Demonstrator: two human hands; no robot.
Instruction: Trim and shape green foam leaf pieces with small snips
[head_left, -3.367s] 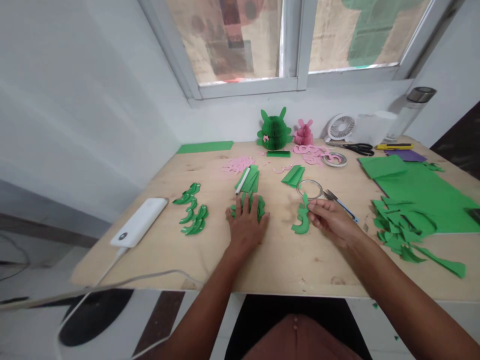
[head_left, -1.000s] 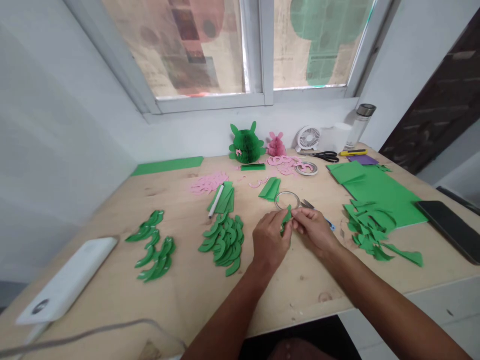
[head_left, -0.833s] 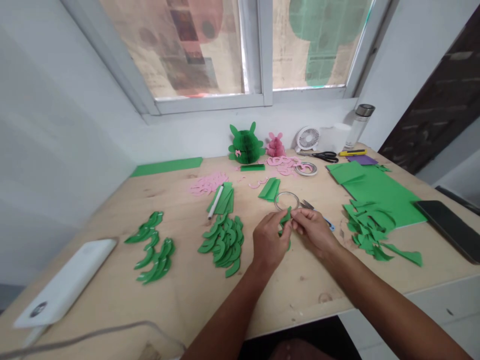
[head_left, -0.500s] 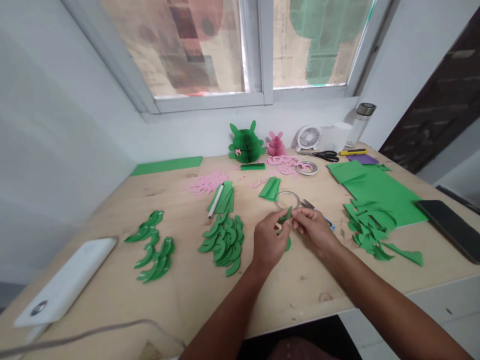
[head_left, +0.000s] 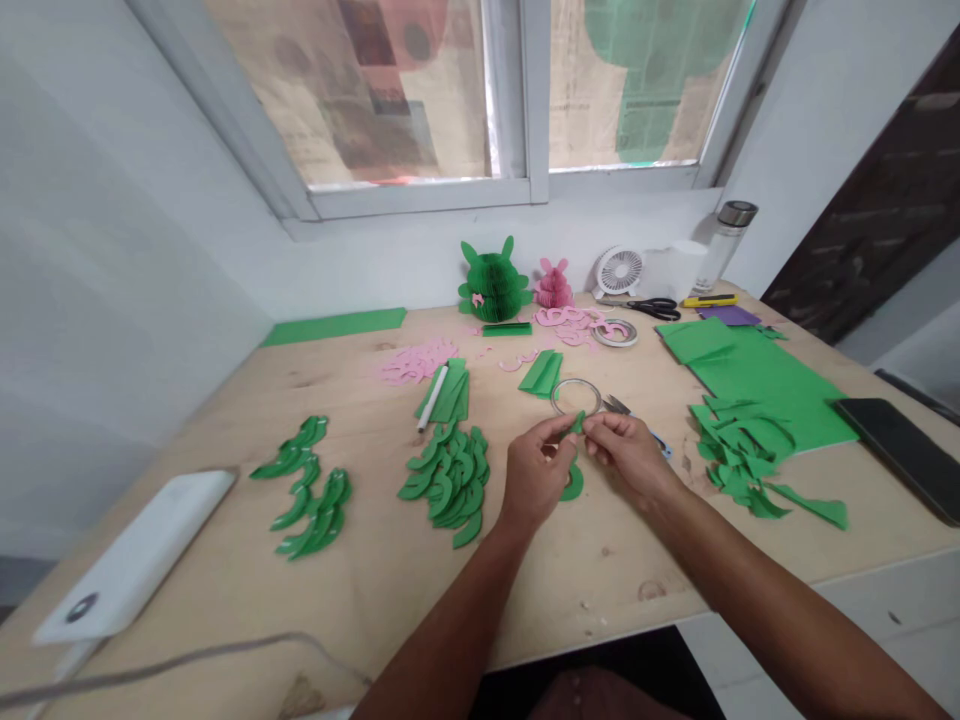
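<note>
Between my two hands is a small green paper piece (head_left: 578, 423). My left hand (head_left: 538, 470) pinches it from the left, and the fingertips of my right hand (head_left: 624, 450) are closed at its right end. Another curved green paper piece (head_left: 574, 484) lies on the table just below my fingers. Beyond my hands lies a roll of tape (head_left: 576, 397), with small scissors (head_left: 618, 406) partly hidden behind my right hand. Left of my left hand is a heap of curved green paper cut-outs (head_left: 454, 485). Farther left, more green curved pieces (head_left: 319, 520) bear whitish strips.
Green paper scraps (head_left: 742, 455) and green sheets (head_left: 780, 385) lie on the right beside a black phone (head_left: 900, 450). A white power bank-like slab (head_left: 139, 555) and a cable (head_left: 225, 655) are at left. Green (head_left: 493, 285) and pink (head_left: 553, 284) paper figures, a fan (head_left: 619, 271) and a bottle (head_left: 724, 247) stand behind.
My fingers have turned the small green piece slightly between them. The curved piece on the table below shows more now. The view has shifted a little.
</note>
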